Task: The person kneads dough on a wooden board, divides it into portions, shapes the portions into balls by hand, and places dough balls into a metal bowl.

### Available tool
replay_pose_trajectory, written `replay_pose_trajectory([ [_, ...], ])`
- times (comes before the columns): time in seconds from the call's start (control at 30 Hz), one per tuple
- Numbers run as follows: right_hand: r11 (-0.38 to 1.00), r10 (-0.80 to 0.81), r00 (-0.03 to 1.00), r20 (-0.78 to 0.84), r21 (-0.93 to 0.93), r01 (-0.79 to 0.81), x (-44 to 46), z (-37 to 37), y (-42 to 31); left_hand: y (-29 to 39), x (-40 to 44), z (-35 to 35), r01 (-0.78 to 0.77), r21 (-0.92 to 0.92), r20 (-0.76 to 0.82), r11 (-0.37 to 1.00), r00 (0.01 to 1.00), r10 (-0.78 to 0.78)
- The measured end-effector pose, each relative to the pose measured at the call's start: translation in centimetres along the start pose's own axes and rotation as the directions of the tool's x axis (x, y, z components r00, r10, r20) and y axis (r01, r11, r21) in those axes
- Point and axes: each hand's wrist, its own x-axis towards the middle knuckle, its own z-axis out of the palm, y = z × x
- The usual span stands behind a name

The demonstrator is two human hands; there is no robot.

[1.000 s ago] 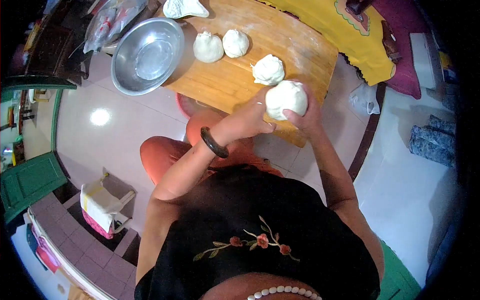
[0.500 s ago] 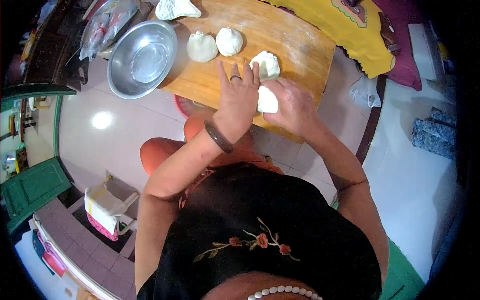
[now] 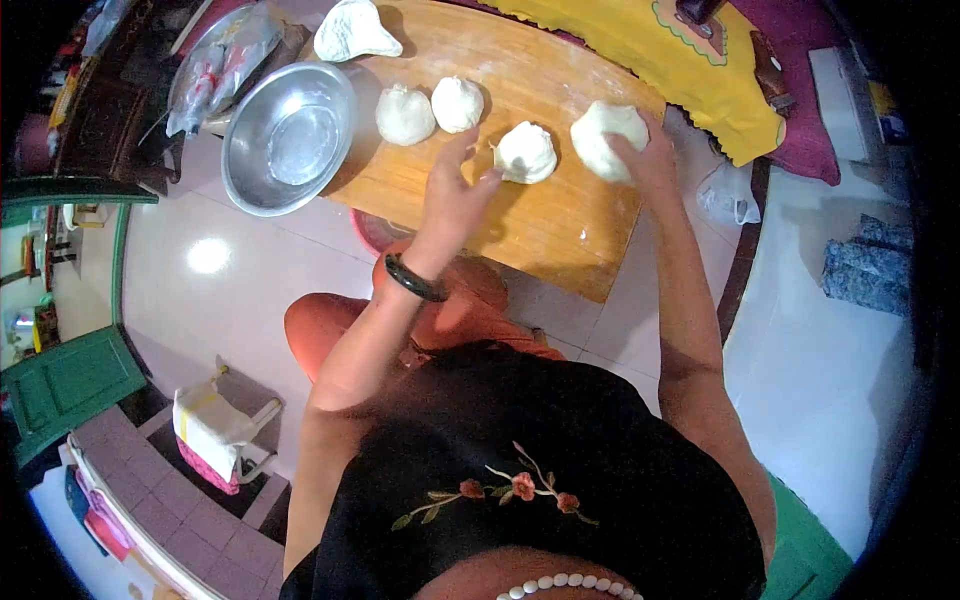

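Note:
My right hand [image 3: 648,165] is at the right side of the wooden board, its thumb and fingers around the edge of a pale, rounded piece of dough [image 3: 602,135]. My left hand [image 3: 455,205] hangs over the near edge of the board, thumb and fingers apart and holding nothing. Just right of its fingertips sits a dough ball [image 3: 525,153] with a creased top. Two more lumps, a smooth dough ball [image 3: 405,116] and a gathered dough ball [image 3: 458,105], lie side by side beyond my left hand. A larger irregular piece of dough [image 3: 352,32] rests at the far left.
The wooden board [image 3: 570,225] has flour smears on it. A metal basin [image 3: 290,140] stands by its left side, with plastic bags [image 3: 215,75] behind. Yellow cloth [image 3: 640,60] borders the far edge. Below the board shows part of a pink basin [image 3: 372,232].
Both hands were together around one piece of dough at the near edge. They have parted: the right hand has carried the dough to the right, while the left has drawn slightly left.

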Motion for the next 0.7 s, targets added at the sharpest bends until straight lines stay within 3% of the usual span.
replay_pose_trajectory([
  [0.13,0.993,-0.097,0.994,-0.052,0.062,0.100,5.3,1.7,2.0,-3.6,-0.2,-0.8,0.146,-0.042,0.045,0.988,0.989,-0.144],
  [0.17,0.970,-0.073,0.997,-0.006,0.234,0.072,6.8,2.9,3.3,-4.9,-0.2,-0.6,0.174,-0.087,0.048,0.981,0.984,-0.170],
  [0.2,0.971,-0.069,0.997,0.020,0.230,0.063,7.6,4.2,4.3,-5.6,-0.1,-0.5,0.203,-0.132,0.054,0.970,0.979,-0.197],
  [0.27,0.974,-0.063,0.996,0.067,0.221,0.047,8.9,7.5,6.7,-5.4,0.3,0.3,0.137,-0.046,0.047,0.990,0.990,-0.135],
  [0.3,0.971,-0.230,0.964,0.132,0.094,0.219,11.7,9.0,12.1,-5.2,0.7,0.8,0.100,-0.002,0.044,0.995,0.994,-0.100],
  [0.4,0.940,-0.013,0.978,0.207,0.337,-0.059,9.4,8.1,8.4,-5.3,3.0,3.2,-0.034,-0.175,-0.025,0.984,0.999,0.030],
  [0.43,0.928,-0.009,0.980,0.198,0.367,-0.065,7.8,7.7,6.6,-5.3,3.2,3.6,-0.076,-0.231,-0.041,0.970,0.997,0.068],
  [0.53,0.966,-0.093,0.996,-0.004,0.242,0.091,6.5,7.0,6.9,-4.9,4.4,4.0,0.076,-0.265,0.071,0.961,0.996,-0.059],
  [0.57,0.967,-0.089,0.995,-0.038,0.236,0.096,5.7,6.3,6.9,-5.4,4.4,4.6,0.059,-0.264,0.043,0.963,0.998,-0.049],
  [0.63,0.969,-0.082,0.992,-0.096,0.226,0.102,2.3,5.2,4.6,-4.6,4.0,4.7,0.052,-0.269,0.036,0.962,0.998,-0.044],
  [0.7,0.965,-0.236,0.970,-0.061,0.103,0.241,-0.5,7.8,3.5,-4.4,4.1,5.0,0.113,-0.330,0.033,0.937,0.994,-0.108],
])
